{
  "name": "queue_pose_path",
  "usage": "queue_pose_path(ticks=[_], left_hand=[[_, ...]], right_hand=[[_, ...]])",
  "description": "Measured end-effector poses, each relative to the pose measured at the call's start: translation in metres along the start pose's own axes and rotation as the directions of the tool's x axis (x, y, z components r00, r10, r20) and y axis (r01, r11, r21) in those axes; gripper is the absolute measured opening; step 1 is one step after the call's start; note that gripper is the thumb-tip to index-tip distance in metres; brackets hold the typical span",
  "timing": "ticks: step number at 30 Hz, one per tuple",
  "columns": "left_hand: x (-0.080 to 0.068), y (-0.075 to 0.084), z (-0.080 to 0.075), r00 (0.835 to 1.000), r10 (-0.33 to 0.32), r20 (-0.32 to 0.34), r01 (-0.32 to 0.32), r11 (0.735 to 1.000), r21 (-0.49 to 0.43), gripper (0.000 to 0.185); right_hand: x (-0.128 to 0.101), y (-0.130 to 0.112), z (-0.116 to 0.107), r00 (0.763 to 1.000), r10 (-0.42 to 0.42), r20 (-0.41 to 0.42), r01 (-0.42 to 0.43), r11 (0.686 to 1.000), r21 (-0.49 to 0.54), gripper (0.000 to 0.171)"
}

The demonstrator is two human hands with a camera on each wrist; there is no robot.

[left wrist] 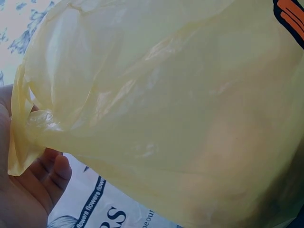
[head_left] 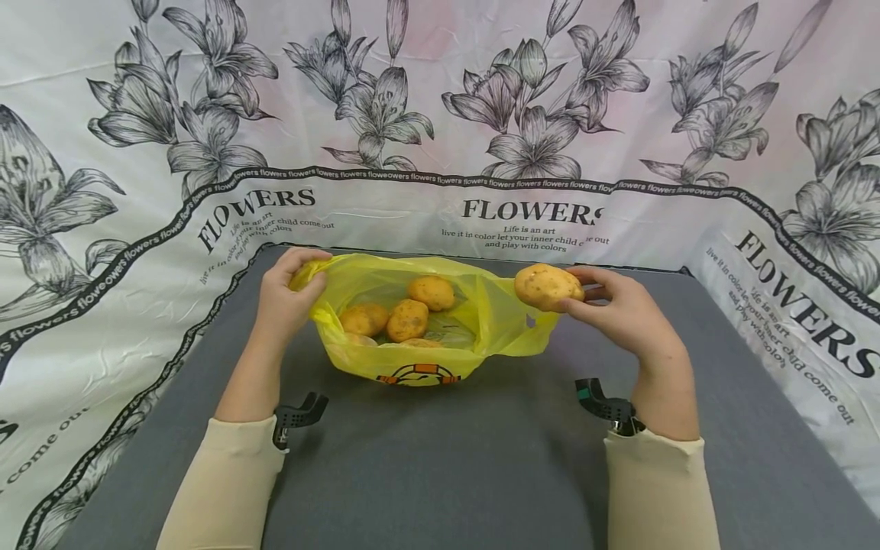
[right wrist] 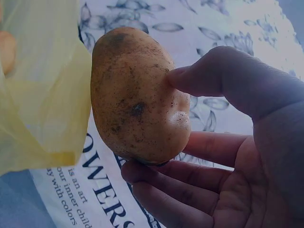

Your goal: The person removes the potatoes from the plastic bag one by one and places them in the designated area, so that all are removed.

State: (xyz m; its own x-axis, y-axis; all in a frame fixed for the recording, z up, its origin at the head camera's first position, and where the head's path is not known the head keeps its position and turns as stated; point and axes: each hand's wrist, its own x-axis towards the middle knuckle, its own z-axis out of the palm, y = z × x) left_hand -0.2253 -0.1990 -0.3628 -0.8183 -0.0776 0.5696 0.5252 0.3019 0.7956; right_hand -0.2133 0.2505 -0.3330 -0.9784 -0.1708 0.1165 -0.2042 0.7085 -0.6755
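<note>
A yellow plastic bag [head_left: 385, 363] lies with its mouth open toward me, and several potatoes [head_left: 407, 319] show inside it. My left hand [head_left: 287, 294] grips the bag's left handle, also seen in the left wrist view, where thumb and fingers close on the bunched plastic [left wrist: 23, 128]. In my right hand [head_left: 622, 309] a potato [head_left: 546, 287] is held between thumb and fingers, just right of the bag's right handle. Dark specks mark that potato [right wrist: 137, 102] in the right wrist view, the yellow plastic close beside it.
The bag rests on a grey table [head_left: 440, 458]. Behind and at both sides hangs a white curtain [head_left: 385, 214] with black flower prints and lettering. Each wrist carries a black camera mount, the left mount [head_left: 302, 411] and the right mount [head_left: 601, 401].
</note>
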Motion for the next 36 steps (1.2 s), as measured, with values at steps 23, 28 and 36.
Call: queue_pose_path(ticks=[23,28,36], left_hand=[[0.0,-0.001,0.0,1.0,0.002,-0.002,-0.002,1.0,-0.016,0.023],[-0.001,0.0,0.0,1.0,0.011,-0.001,-0.011,1.0,-0.005,0.023],[0.001,-0.011,0.001,1.0,0.011,-0.003,-0.011,1.0,0.002,0.023]], right_hand=[[0.0,0.026,-0.013,0.994,0.086,-0.065,-0.085,0.996,0.006,0.073],[0.003,0.034,-0.011,0.989,0.133,-0.061,-0.132,0.991,0.016,0.076],[0.008,0.053,-0.008,0.979,0.198,-0.047,-0.196,0.98,0.037,0.082]])
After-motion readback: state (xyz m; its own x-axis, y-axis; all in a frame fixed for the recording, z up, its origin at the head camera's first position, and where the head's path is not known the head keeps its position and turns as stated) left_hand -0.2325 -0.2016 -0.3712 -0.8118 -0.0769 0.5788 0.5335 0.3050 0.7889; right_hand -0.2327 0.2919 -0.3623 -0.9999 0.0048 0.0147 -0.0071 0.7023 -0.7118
